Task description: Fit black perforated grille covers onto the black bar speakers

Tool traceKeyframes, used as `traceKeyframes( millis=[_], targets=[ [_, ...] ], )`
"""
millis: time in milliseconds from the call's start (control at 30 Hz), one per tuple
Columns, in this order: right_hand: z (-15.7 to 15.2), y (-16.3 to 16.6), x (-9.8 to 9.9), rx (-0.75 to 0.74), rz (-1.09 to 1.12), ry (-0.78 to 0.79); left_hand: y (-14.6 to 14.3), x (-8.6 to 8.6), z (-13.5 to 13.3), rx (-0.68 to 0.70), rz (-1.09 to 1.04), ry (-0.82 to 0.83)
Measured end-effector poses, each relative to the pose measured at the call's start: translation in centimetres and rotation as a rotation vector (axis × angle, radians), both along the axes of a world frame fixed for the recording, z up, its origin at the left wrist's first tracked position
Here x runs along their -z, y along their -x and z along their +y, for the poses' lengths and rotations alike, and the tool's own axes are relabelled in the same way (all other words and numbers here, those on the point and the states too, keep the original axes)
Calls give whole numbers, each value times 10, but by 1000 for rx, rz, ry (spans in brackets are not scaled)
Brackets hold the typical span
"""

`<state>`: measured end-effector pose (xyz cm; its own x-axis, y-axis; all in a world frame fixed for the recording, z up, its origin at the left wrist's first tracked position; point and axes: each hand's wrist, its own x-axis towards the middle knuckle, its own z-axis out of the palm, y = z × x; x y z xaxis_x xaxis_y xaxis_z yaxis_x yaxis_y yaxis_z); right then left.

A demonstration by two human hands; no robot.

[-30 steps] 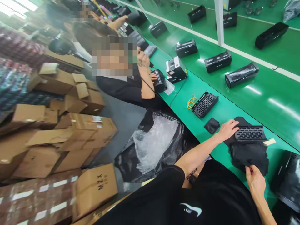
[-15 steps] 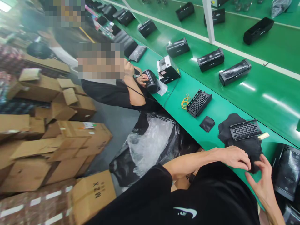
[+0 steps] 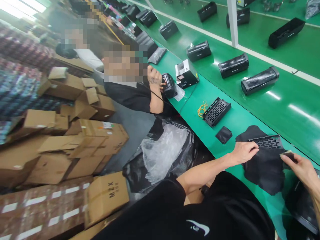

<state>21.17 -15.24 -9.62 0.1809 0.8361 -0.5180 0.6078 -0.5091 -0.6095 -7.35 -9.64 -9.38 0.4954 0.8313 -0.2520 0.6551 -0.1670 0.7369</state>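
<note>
On the green bench a black perforated grille (image 3: 268, 142) lies partly under a piece of black fabric (image 3: 266, 168). My left hand (image 3: 243, 151) rests on the fabric's left edge, fingers pinched on it. My right hand (image 3: 300, 168) grips the fabric's right edge beside the grille, fingers curled. A second black grille (image 3: 217, 111) and a small black fabric patch (image 3: 224, 134) lie further left on the bench, apart from both hands.
A yellow wire bundle (image 3: 203, 108) lies by the second grille. Black speakers (image 3: 260, 80) ride the green conveyor beyond. A seated co-worker (image 3: 140, 93) handles a speaker. Plastic bags (image 3: 162, 153) and cardboard boxes (image 3: 82, 146) fill the floor at left. A black speaker (image 3: 302, 203) sits at right.
Both hands moved up from the fabric's near edge; the fabric now covers more of the grille. My left hand went to the left edge, my right to the right edge.
</note>
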Motion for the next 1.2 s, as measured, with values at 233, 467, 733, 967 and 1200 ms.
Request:
traceKeyframes(
  millis=[233, 467, 733, 967, 1200],
  targets=[
    [67, -7, 47, -43, -232, -48, -11, 25, 5, -241, 243, -19],
    [76, -8, 54, -40, -122, -56, 2, 34, 18, -318, 157, 147],
    [33, -5, -12, 216, 241, 3, 4, -5, 37, -318, -425, 462],
    [-16, 18, -72, 653, 575, -108, 1, -39, 33, -311, -703, 697],
    [-40, 25, -92, 827, 629, -149, -3, -56, 19, -341, -820, 780]
  ],
)
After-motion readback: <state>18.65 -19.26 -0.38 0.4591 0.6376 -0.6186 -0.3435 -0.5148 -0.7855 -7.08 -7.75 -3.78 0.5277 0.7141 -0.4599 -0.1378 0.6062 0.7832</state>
